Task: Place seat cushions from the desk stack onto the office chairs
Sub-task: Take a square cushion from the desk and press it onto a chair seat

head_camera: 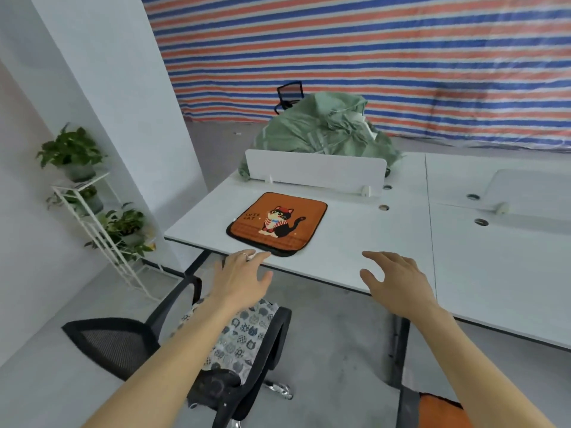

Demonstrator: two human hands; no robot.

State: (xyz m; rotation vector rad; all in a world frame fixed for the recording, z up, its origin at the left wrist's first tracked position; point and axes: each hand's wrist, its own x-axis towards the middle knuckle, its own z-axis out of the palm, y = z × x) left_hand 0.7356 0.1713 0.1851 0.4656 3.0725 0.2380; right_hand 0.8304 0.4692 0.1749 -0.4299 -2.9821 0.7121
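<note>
Fingers (259,256) of left hand (238,274) and right hand (398,281) are loose, empty; better grip the orange cushion (278,223) by its near corners, lifting flat

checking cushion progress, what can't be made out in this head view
Head view only.
- Orange cat cushion on the desk: a dark edge shows beneath; whether more cushions lie under it is unclear.
- Patterned cushion on the near chair: partly covered by the left arm.
- Far chair: seat hidden behind the green sack.
- Orange patch at bottom right: cut off by the bottom edge.
</note>
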